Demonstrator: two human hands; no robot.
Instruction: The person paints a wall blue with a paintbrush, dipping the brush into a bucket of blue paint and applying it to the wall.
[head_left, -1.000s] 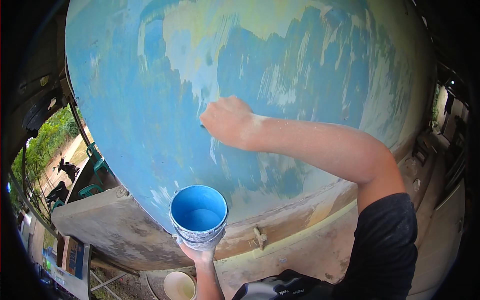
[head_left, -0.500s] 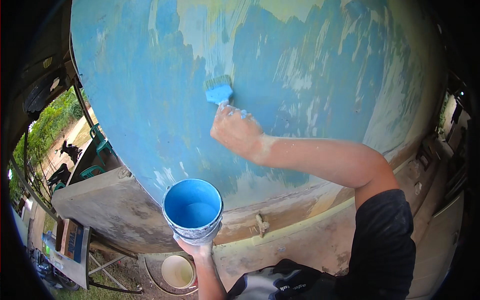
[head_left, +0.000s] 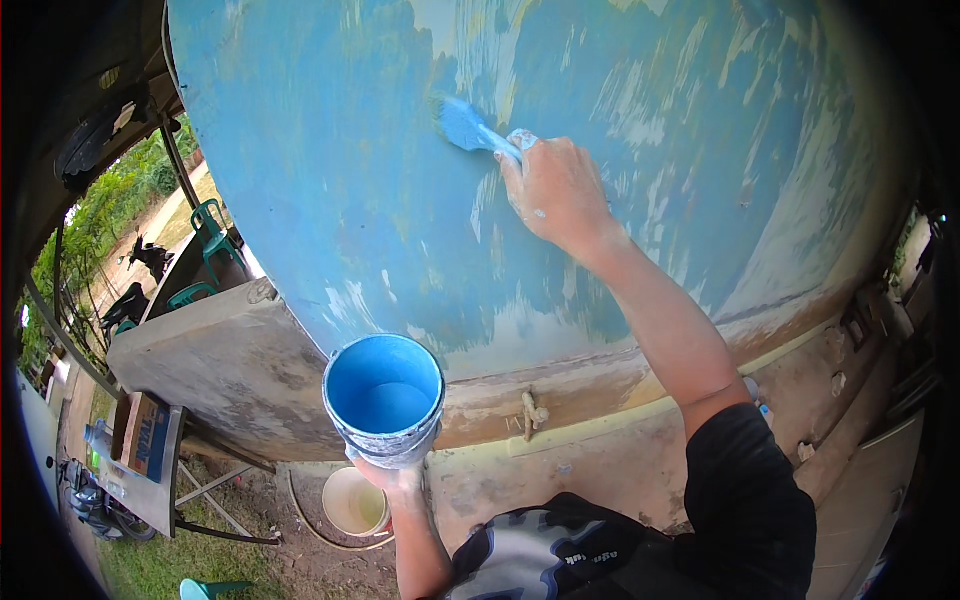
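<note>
Black fabric T-shirt [head_left: 655,565], short plain sleeve [head_left: 745,480] ending well behind right fingers [head_left: 548,155]. Curved grey patch [head_left: 515,550], small pale lettering [head_left: 590,558] on front. Whitish-blue paint smears [head_left: 521,139] on right fingers.

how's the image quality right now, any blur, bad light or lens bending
Head view: black swallows the corners; head view: daylight makes the greenery at left bright against the dim right edge; head view: the brush looks slightly soft, perhaps from motion; head view: how much of the painted surface's curve is lens bending, I can't tell.
</note>
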